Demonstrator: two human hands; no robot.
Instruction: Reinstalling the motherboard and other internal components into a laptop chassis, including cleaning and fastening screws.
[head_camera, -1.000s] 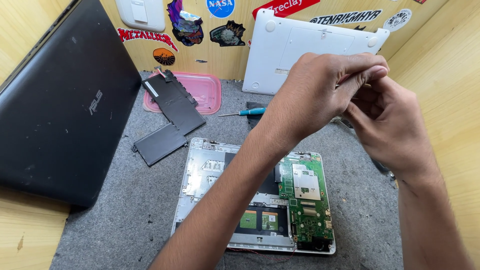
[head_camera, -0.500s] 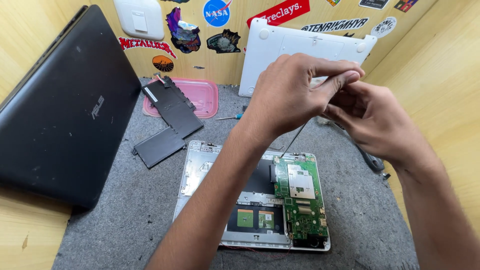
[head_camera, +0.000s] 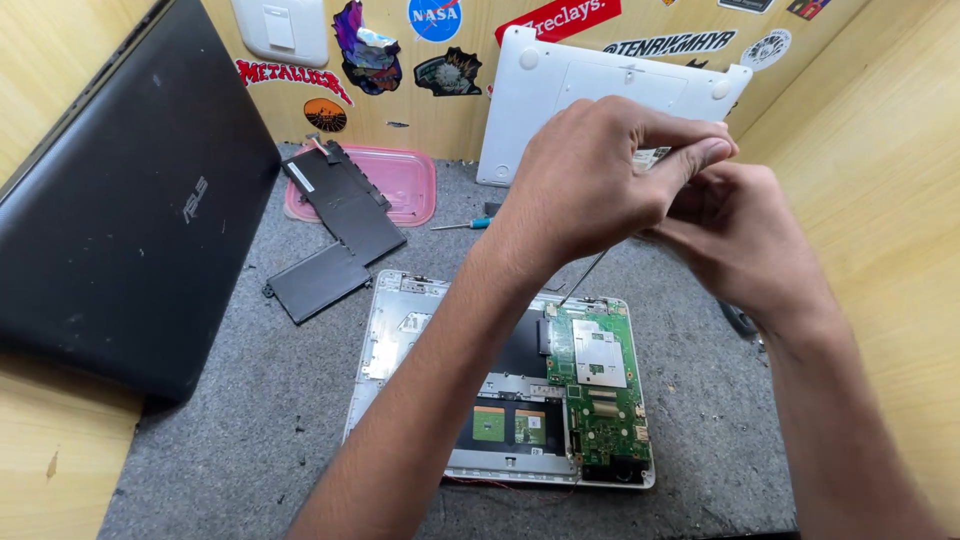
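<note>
Both hands have drifted lower and nearer, over the opened white laptop base (head_camera: 420, 330) with its green circuit board (head_camera: 600, 385). Far wall: colourful stickers (head_camera: 365, 45), a white laptop cover (head_camera: 580, 75) leaning. Left, a black laptop (head_camera: 120, 220); a pink tray (head_camera: 405, 185) under black battery panels (head_camera: 345, 205). Left hand (head_camera: 590, 185) and right hand (head_camera: 735, 240) pinch a thin screwdriver (head_camera: 585, 275), tip touching the board's far edge.

Two hands (head_camera: 600, 180) – two screwdrivers (head_camera: 585, 275) – two batteries (head_camera: 345, 205).
</note>
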